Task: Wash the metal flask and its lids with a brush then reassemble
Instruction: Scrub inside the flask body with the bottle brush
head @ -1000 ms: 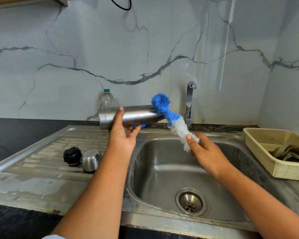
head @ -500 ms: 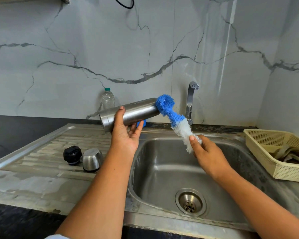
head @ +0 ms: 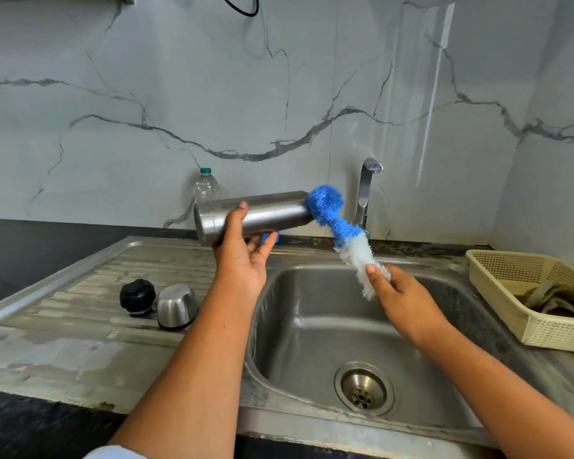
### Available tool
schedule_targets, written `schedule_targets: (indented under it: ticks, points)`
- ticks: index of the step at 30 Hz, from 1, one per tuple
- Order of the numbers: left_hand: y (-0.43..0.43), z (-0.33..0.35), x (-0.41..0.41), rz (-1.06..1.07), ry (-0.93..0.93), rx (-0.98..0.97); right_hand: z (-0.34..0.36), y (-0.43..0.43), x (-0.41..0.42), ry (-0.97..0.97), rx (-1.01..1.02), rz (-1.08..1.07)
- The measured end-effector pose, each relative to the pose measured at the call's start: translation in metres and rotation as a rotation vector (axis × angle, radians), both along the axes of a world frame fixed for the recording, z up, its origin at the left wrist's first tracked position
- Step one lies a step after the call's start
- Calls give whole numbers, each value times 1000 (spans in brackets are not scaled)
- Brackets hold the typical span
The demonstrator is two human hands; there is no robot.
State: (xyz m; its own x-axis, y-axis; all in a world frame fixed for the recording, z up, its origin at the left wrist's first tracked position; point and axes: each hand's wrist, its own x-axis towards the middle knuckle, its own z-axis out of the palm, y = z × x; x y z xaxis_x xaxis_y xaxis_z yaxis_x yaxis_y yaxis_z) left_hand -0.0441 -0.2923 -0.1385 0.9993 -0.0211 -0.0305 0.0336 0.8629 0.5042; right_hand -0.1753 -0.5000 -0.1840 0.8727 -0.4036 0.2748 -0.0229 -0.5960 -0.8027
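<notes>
Left of the sink (head: 345,425), a black lid (head: 137,297) and a steel lid (head: 177,305) are set side by side. Above the sink, a brush (head: 340,228) is gripped at its white end by the right hand (head: 403,301), its blue head laid against the metal flask (head: 265,213), held level between the thumb and fingers of the left hand (head: 242,263).

This is a home kitchen. Below the right hand (head: 401,299) lies a stainless steel sink (head: 312,329) with a round drain (head: 363,389). A chrome tap (head: 365,193) stands just beyond that hand against a marble-veined wall (head: 179,77). A ribbed steel drainboard (head: 80,293) spreads to the left of the left hand (head: 242,260), bordered by a dark stone counter (head: 30,253). A cream plastic basket (head: 497,286) holding a cloth (head: 550,296) sits to the right of the right hand.
</notes>
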Motion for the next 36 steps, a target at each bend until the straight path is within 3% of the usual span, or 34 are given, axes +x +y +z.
schedule_targets:
  ticks: [3, 7, 11, 14, 21, 25, 30, 36]
  points:
    - [1, -2, -4, -35, -17, -3, 0, 8, 3, -23, 22, 26]
    - [-18, -2, -10, -71, -32, 146, 6, 10, 9, -43, 91, -5]
    - [-5, -2, -1, -2, -34, 50, 3, 3, 0, 6, 101, 47]
    - [-9, -6, -5, -29, -47, 94, 6, 9, 3, 8, 123, 61]
    - [-2, 0, -2, 56, -64, 30, 8, 11, -1, 55, 87, 113]
    - [-15, -2, -10, -10, -79, 132, 15, 16, 3, 8, 48, 74]
    - [-2, 2, -1, 53, -89, 80, 10, 13, -5, 65, 1, 107]
    - [-12, 1, -8, 16, -100, 169, 15, 17, 1, 24, -4, 68]
